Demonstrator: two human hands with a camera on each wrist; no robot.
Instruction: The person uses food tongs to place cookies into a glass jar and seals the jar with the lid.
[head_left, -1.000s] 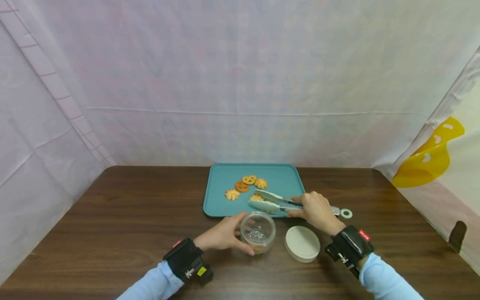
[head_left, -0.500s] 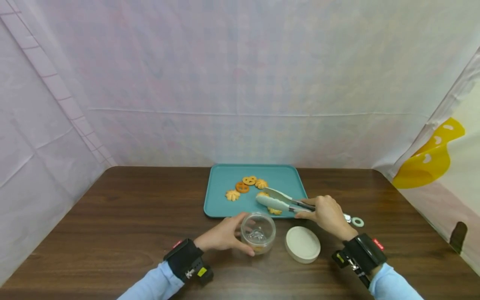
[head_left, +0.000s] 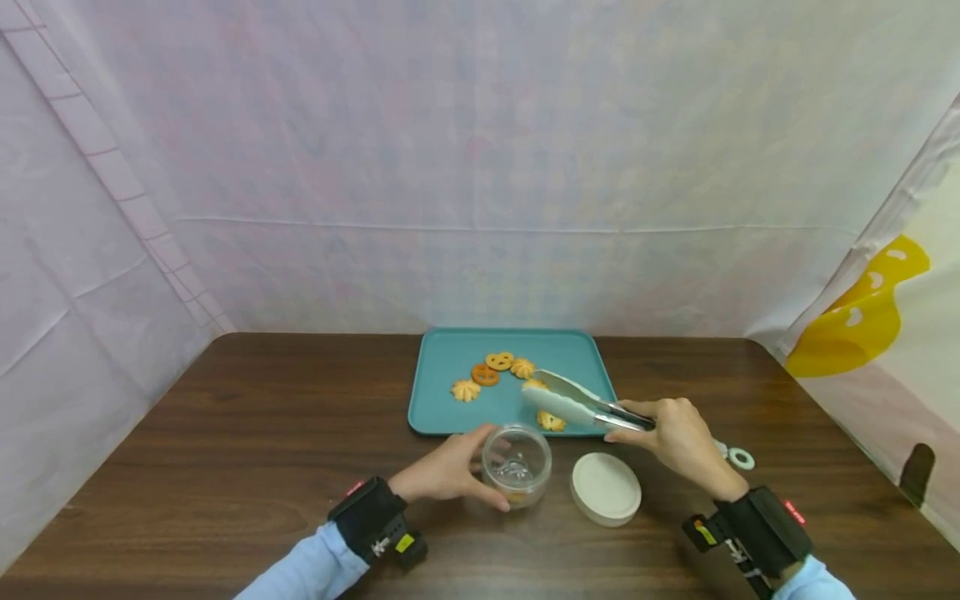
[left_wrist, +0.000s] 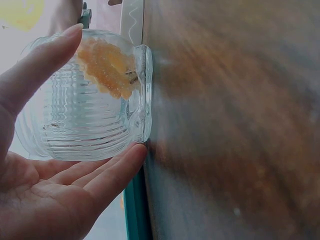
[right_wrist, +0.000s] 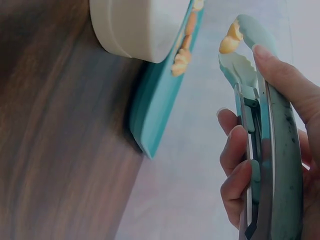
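Observation:
My left hand holds a clear ribbed glass jar on the table, thumb on one side and fingers on the other. A golden cookie shows through the jar's wall near its bottom. My right hand grips a pair of tongs with pale green tips, above the right part of the blue tray. A cookie is between the tongs' tips. On the tray lie several cookies, among them a flower-shaped cookie, a brown pretzel-shaped cookie and a cookie under the tongs.
A round off-white lid lies on the dark wooden table, right of the jar. Behind the table hangs a pale cloth. A yellow shape shows on the cloth at the right.
My right hand has moved right and toward me with the tongs, and the cookie between their tips has moved along. Another cookie on the tray has come into view. My left hand stays put.

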